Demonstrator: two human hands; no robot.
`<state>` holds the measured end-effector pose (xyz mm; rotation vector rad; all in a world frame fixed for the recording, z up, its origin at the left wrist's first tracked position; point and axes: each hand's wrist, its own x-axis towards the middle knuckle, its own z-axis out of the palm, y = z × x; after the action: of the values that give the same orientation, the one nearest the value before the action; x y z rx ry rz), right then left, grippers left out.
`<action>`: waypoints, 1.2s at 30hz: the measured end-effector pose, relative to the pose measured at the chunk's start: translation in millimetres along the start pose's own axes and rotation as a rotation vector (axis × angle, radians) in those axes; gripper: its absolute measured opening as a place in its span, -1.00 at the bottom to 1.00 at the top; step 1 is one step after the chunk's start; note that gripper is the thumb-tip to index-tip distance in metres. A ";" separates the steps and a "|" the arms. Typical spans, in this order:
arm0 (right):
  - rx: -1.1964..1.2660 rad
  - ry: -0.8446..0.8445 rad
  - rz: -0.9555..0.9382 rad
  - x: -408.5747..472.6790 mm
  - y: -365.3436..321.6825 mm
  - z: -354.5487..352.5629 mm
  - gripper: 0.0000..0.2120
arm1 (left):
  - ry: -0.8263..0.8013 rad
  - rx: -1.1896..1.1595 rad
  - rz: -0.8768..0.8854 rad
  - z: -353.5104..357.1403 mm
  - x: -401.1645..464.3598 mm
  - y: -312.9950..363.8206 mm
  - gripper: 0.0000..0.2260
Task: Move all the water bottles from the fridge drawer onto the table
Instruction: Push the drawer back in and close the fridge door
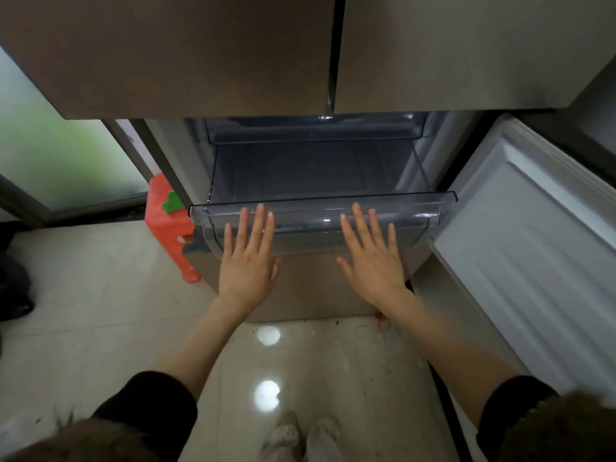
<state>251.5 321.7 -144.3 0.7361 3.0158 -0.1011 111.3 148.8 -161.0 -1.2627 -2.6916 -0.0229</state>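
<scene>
The clear plastic fridge drawer (433,201) sticks out of the lower fridge compartment, and I see no water bottles inside it. My left hand (248,258) lies flat with straight fingers against the drawer's front, left of centre. My right hand (371,256) does the same right of centre, fingertips at the front rim. Neither hand holds anything. No table is in view.
The lower fridge door (533,248) stands open to the right. Two closed upper doors (200,55) hang overhead. A red plastic stool (170,228) stands left of the fridge. Glossy tiled floor (100,295) lies below, with my feet (300,435) at the bottom.
</scene>
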 end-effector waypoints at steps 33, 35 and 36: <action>-0.011 0.279 -0.144 122.7 29.3 19.7 -0.28 | 0.124 0.016 -0.147 47.6 114.9 -7.7 -0.35; -0.055 0.255 -0.150 129.7 34.4 17.3 -0.28 | 0.110 0.005 -0.144 45.2 120.1 -8.6 -0.35; -0.070 0.255 -0.154 134.5 36.5 15.2 -0.29 | 0.096 0.000 -0.145 43.7 123.9 -9.1 -0.35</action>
<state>149.3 414.6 -168.2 0.5484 3.2944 0.1027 20.2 241.1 -183.9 -1.0361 -2.6934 -0.0987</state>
